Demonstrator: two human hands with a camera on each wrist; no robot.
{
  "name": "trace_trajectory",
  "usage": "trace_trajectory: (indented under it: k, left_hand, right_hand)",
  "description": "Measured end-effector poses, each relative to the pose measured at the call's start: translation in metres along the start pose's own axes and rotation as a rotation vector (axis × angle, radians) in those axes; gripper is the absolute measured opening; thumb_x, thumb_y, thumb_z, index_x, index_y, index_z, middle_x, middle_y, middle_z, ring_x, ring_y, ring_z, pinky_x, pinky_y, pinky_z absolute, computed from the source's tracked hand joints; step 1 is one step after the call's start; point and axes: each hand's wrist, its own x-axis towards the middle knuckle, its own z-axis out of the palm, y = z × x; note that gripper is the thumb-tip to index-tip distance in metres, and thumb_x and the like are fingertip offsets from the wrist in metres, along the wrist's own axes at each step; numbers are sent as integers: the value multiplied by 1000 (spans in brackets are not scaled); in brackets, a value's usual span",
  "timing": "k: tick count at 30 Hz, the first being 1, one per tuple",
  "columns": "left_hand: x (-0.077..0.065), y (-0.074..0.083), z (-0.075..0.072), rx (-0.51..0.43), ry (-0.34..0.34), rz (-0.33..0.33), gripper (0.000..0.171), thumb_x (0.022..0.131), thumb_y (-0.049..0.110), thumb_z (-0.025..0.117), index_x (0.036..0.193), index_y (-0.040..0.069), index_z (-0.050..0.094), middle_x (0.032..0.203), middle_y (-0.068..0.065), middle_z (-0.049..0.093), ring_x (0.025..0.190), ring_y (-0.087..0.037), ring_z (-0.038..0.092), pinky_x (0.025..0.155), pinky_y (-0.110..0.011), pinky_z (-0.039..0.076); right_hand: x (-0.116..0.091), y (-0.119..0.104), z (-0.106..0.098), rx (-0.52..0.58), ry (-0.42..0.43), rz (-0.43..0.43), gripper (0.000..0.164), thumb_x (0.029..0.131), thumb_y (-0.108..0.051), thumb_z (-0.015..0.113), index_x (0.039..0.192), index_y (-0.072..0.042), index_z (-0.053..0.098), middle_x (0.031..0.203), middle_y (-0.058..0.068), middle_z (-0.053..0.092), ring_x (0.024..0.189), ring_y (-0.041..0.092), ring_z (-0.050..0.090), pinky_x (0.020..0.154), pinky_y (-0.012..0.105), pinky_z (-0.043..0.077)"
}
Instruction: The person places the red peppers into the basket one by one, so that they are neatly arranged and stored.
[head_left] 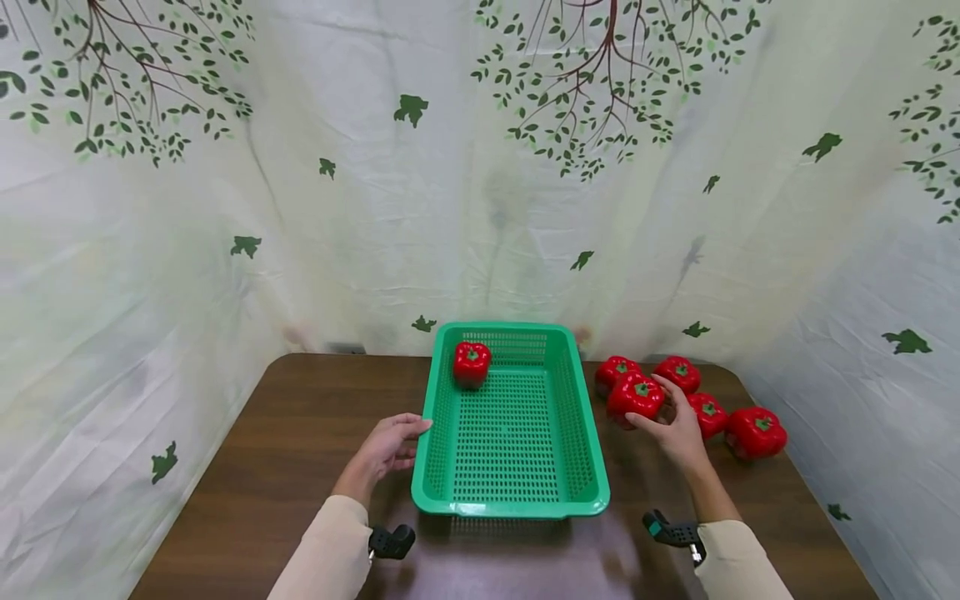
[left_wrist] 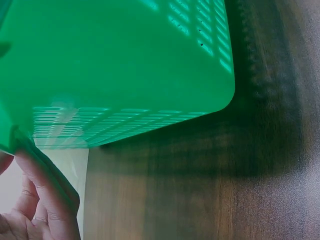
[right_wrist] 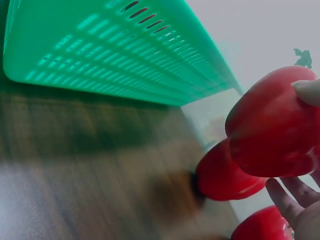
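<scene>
Head view, curtain (head_left: 375,275): pale, it hung behind the table and down both sides, printed with branches and dark leaves (head_left: 411,109).
Table (head_left: 300,442): brown wood grain, it lay under everything in front of the curtain.
Basket (head_left: 510,508): green and slotted, it stood at the middle of the table, between the two hands.
Sleeves (head_left: 322,550): cream, one on each forearm, they came in from the near edge.
Left hand (head_left: 390,446): its thumb and fingers were clamped on the basket's left rim.
Right hand (head_left: 678,433): its thumb and fingers were curled round the held pepper (head_left: 636,396), right of the basket; the right wrist view showed it above the table.
Basket pepper (head_left: 471,364): red, it sat inside the basket, in the far left corner.
Loose peppers (head_left: 756,432): four, all red, they were on the table's right side; one was behind the held pepper, and three were behind or right of the right hand.
Wrist devices (head_left: 393,542): black, one at each wrist.
</scene>
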Motion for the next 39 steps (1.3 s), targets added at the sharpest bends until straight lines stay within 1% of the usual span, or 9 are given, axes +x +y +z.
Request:
trace_trajectory:
  k: [3,9,16,20,24,29,32,37,39]
  left_hand:
    - [0,-1,1,-2,-4,-3,32,94,31,63,110,3,61,100,-10,64,75,-20,68,67,-31,55]
    - [2,-2,1,-6,1,4,31,94,30,62,110,3,61,99,-9,64,74,-20,68,66,-30,55]
    - [1,0,0,-19,-1,6,27,95,28,62,108,4,61,97,-8,64,72,-19,68,65,-29,55]
    - [1,0,1,-20,-12,7,28,94,28,62,108,4,61,97,-9,64,72,-19,68,65,-30,55]
    - [1,-1,1,-15,-8,9,28,94,28,62,108,3,61,96,-9,64,72,-19,68,65,-30,55]
    - [2,-2,0,-14,0,6,30,94,30,63,109,3,61,97,-8,64,73,-19,68,66,-30,55]
    - [3,-2,0,-18,-1,4,31,93,30,64,108,4,61,96,-8,65,73,-19,68,66,-30,56]
    - [3,-2,0,-22,-6,0,30,93,30,64,108,3,62,96,-8,65,73,-20,69,67,-31,56]
    - [3,-1,0,-23,-5,0,31,93,30,64,108,3,62,96,-8,65,73,-20,69,67,-31,56]
  right_hand:
    - [1,-4,0,2,3,-14,81,88,-22,73,150,-9,23,148,19,32,129,38,37,80,8,42]
    - [6,-13,0,5,-7,-61,79,86,-22,74,148,-8,28,148,18,35,129,39,39,82,9,44]
    - [9,-27,4,16,-49,-109,76,87,-18,73,148,-8,28,148,19,35,130,40,40,85,11,45]
    - [11,-31,9,38,-62,-140,75,87,-12,72,147,-5,28,146,20,36,128,39,40,84,11,45]
    - [15,-35,15,62,-82,-153,73,87,-9,72,145,-2,28,144,20,37,127,39,41,84,12,47]
    - [20,-41,24,57,-119,-145,72,87,-10,71,145,-3,29,145,20,36,128,38,40,86,14,46]
    - [24,-45,28,41,-138,-130,73,88,-10,71,146,-3,27,147,20,34,130,39,38,90,20,47]
    - [30,-50,34,25,-154,-108,74,88,-8,70,147,-1,26,147,22,33,129,42,38,99,46,45]
    - [32,-52,39,12,-162,-114,74,87,-10,71,147,-2,28,146,22,35,127,42,41,98,51,45]
